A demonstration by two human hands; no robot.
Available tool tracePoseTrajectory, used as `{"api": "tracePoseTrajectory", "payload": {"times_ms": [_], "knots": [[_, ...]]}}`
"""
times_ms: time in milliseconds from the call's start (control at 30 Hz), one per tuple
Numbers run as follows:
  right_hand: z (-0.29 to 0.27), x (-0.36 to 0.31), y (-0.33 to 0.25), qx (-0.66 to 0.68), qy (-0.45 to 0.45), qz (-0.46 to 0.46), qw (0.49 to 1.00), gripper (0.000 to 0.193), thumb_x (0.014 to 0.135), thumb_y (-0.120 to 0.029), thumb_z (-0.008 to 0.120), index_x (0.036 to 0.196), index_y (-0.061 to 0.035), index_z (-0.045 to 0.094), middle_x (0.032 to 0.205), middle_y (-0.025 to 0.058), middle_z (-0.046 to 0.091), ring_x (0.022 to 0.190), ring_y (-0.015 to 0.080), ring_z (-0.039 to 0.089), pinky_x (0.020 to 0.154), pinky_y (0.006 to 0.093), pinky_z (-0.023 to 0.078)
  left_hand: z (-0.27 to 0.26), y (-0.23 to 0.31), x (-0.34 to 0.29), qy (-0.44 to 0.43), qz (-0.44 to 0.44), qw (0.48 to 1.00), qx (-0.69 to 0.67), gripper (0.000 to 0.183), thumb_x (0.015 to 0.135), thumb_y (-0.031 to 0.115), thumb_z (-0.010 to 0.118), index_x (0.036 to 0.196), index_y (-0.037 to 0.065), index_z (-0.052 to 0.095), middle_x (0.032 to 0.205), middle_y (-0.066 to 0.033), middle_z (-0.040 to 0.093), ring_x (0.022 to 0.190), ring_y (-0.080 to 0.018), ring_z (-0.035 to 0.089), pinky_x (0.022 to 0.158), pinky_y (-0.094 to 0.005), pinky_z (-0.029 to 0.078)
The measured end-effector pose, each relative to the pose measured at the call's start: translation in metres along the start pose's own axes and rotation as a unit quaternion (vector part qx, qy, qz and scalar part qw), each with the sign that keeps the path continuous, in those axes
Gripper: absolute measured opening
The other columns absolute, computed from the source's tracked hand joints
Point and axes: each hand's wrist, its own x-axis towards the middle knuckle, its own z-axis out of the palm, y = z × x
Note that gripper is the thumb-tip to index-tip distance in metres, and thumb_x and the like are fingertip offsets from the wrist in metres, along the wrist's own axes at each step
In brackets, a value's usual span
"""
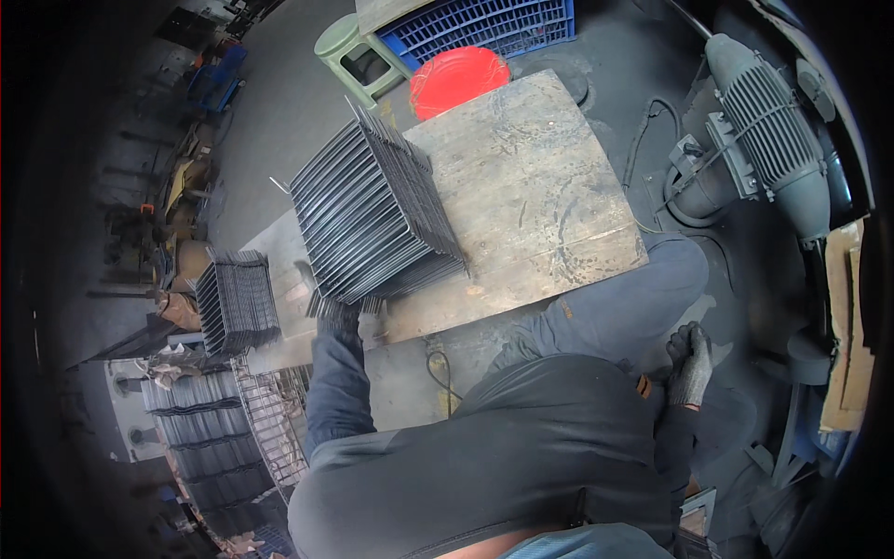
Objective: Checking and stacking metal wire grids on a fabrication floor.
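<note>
1. My left grip [330,304], in a grey glove, is at the near lower-left edge of a large, block-shaped stack of thin, dark metal pieces [358,210]. The stack partly hides my fingers, so I cannot tell whether they are closed on it.
2. That large stack sits on a worn, pale wooden counter [549,177], left of the board's broad bare part.
3. My right grip [690,359], in a grey knitted glove with a pale cuff, is narrow, fingers curled inward, beside my leg and well apart from the stack.
4. A smaller stack of similar dark metal pieces [237,303] stands to the left on the counter.
5. Beyond the counter's far edge are a round, bright red seat-like disc [459,79], a pale green plastic stool [337,39] and a blue plastic crate [494,28].
6. A grey, finned metal motor [771,126] stands to my right.
</note>
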Motion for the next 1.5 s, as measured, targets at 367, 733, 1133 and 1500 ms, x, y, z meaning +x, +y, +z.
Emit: {"api": "tracePoseTrajectory", "payload": {"times_ms": [367,733,1133,1500], "knots": [[0.217,-0.070,-0.015,-0.447,-0.271,-0.480,0.704,0.032,0.093,-0.009,0.083,0.124,-0.0063,0.074,0.123,0.0123,0.073,0.116,0.0281,0.070,0.105,0.0410,0.055,-0.006,0.007,-0.062,-0.065,-0.056,0.993,-0.076,0.071,0.109,0.059,0.050,0.158,0.008,0.052,0.157,-0.0180,0.057,0.133,-0.0370,0.063,0.107,-0.0503,0.058],[0.352,-0.067,0.126,-0.502,-0.410,-0.597,0.473,0.045,0.087,-0.041,0.077,0.110,-0.0032,0.072,0.102,0.0211,0.070,0.098,0.0362,0.069,0.095,0.0495,0.052,0.017,0.030,-0.108,-0.099,-0.117,0.976,-0.153,0.076,0.108,0.065,0.050,0.159,0.008,0.051,0.157,-0.0177,0.057,0.133,-0.0367,0.063,0.108,-0.0505,0.057],[0.338,-0.067,0.105,-0.582,-0.489,-0.490,0.426,0.031,0.087,-0.030,0.078,0.103,-0.0032,0.075,0.092,0.0190,0.073,0.100,0.0373,0.070,0.095,0.0487,0.051,0.067,0.062,-0.119,-0.136,-0.168,0.943,-0.253,0.083,0.107,0.071,0.050,0.160,0.008,0.049,0.157,-0.0173,0.057,0.134,-0.0365,0.062,0.110,-0.0508,0.057],[0.315,-0.090,0.050,-0.642,-0.578,-0.403,0.304,0.032,0.093,-0.024,0.073,0.112,0.0012,0.075,0.104,0.0206,0.075,0.112,0.0396,0.071,0.104,0.0486,0.054,0.088,0.099,-0.113,-0.192,-0.220,0.906,-0.308,0.088,0.105,0.076,0.050,0.161,0.008,0.048,0.157,-0.0169,0.057,0.135,-0.0362,0.062,0.111,-0.0511,0.057]]}}
